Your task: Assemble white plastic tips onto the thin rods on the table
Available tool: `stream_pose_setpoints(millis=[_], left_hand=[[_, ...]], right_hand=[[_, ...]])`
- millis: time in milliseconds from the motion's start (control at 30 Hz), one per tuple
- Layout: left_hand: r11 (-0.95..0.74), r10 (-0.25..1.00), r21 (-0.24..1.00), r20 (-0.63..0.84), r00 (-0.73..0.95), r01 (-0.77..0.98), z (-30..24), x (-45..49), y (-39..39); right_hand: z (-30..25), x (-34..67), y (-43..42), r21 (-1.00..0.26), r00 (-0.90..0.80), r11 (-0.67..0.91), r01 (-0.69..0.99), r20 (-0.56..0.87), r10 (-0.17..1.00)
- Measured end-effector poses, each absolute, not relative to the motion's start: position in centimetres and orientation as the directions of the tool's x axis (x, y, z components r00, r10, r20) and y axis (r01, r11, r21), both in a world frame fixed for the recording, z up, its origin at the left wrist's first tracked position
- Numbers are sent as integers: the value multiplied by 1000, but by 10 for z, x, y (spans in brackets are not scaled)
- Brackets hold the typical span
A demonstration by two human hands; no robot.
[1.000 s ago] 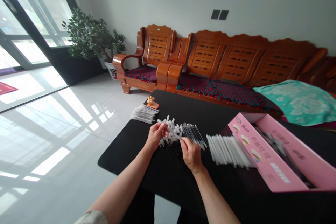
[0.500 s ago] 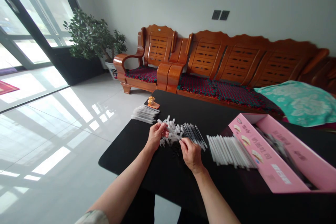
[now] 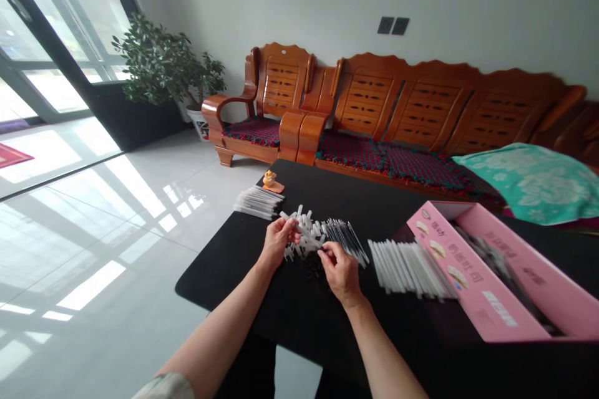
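My left hand (image 3: 279, 241) pinches one end of a whitish, translucent pen barrel (image 3: 309, 238), held slanting above the black table. At its other end, my right hand (image 3: 341, 273) is closed, thumb and fingertips together; any small part between those fingers is too small to tell. Beneath and behind the barrel lies a loose pile of short white pen caps (image 3: 305, 219). Small black pieces (image 3: 314, 268) lie in front of the pile, partly hidden by my right hand. Just right of the caps is a bunch of dark pen refills (image 3: 345, 238).
A row of white tubes (image 3: 408, 268) lies beside a pink box (image 3: 468, 287) with dark contents. Another stack of white sticks (image 3: 258, 202) lies at the table's left edge, near a small yellow figurine (image 3: 270, 179). A wooden sofa (image 3: 369, 96) stands behind the table (image 3: 355, 190).
Almost nothing differs. Both hands stay on the pen barrel; the fingers of my right hand have shifted very slightly at its end.
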State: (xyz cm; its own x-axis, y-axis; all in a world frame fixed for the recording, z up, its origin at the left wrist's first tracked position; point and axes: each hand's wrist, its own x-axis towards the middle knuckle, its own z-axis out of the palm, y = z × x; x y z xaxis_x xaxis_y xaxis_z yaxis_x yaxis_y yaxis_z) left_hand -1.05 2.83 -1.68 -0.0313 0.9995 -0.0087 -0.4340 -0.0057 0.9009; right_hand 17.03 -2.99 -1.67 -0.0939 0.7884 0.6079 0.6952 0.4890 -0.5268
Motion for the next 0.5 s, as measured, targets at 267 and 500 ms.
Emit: stream_pose_setpoints(millis=[267,500], left_hand=[[-12,1000,906,0,-28,-423,-20,-11,29],[-18,999,906,2,-39,-422,-19,-11,29]], right_hand=[[-18,171,-30,-479,-116,491,727,619,776],[-20,172,-30,-472,-146,508,721,613,777]])
